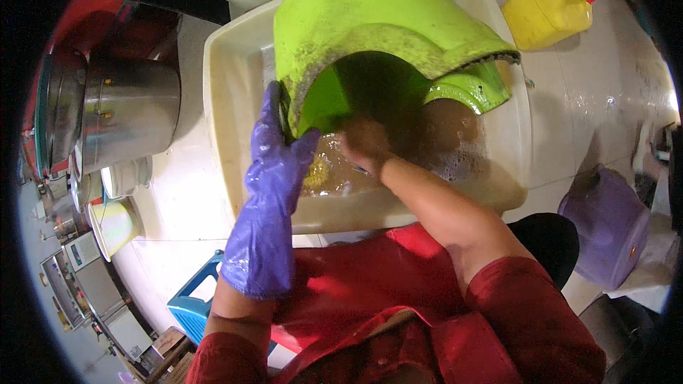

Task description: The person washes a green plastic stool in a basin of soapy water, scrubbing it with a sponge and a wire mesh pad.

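Note:
A large lime-green plastic shell [368,5], with a curved opening and dark grime along its rim, is tilted up in a cream plastic tub [221,96]. My left hand [280,138], in a long purple rubber glove, grips the shell's left rim, thumb on the near side. My bare right hand [365,141] reaches into the shadow under the opening; its fingers are blurred and dark, so I cannot tell whether it holds anything. Brownish, sudsy water [347,184] covers the tub's bottom. A yellow scouring pad [316,173] lies in it beside the gloved wrist.
A yellow jerrycan [549,13] with a red cap stands right of the tub, and a purple plastic container [605,226] lower right. At left are a big metal pot [130,112] and a pale bucket [112,229]. A blue plastic stool [195,298] is near my left forearm.

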Available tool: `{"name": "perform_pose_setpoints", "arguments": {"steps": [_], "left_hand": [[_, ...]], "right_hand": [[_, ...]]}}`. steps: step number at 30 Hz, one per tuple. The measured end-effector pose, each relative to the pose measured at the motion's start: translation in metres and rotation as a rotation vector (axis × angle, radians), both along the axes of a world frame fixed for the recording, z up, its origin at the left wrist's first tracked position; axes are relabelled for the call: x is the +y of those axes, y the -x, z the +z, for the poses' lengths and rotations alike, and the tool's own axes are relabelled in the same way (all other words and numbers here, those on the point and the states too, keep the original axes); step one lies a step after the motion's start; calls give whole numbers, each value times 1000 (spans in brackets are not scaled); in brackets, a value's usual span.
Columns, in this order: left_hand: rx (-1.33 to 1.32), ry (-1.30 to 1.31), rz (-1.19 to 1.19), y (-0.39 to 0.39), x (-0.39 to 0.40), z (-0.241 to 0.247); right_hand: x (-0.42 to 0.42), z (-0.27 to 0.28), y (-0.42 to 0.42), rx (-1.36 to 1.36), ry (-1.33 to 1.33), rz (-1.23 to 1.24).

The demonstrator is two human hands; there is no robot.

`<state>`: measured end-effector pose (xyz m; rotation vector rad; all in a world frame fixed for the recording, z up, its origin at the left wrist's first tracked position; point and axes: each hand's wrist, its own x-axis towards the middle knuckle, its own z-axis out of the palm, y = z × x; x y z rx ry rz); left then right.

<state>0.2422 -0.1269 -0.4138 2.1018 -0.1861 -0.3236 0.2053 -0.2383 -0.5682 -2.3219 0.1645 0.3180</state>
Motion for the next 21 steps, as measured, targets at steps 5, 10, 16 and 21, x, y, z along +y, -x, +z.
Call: {"name": "perform_pose_setpoints", "arguments": {"steps": [5, 10, 16, 21], "left_hand": [[12, 124, 39, 7, -7, -11], [-15, 40, 19, 4, -5, 3], [72, 222, 44, -5, -3, -2], [166, 252, 87, -5, -3, 3]], "right_hand": [[-16, -12, 37, 182, 182, 62], [-41, -73, 45, 338, 294, 325], [-58, -44, 25, -82, -407, -196], [33, 52, 9, -465, -824, -254]]}}
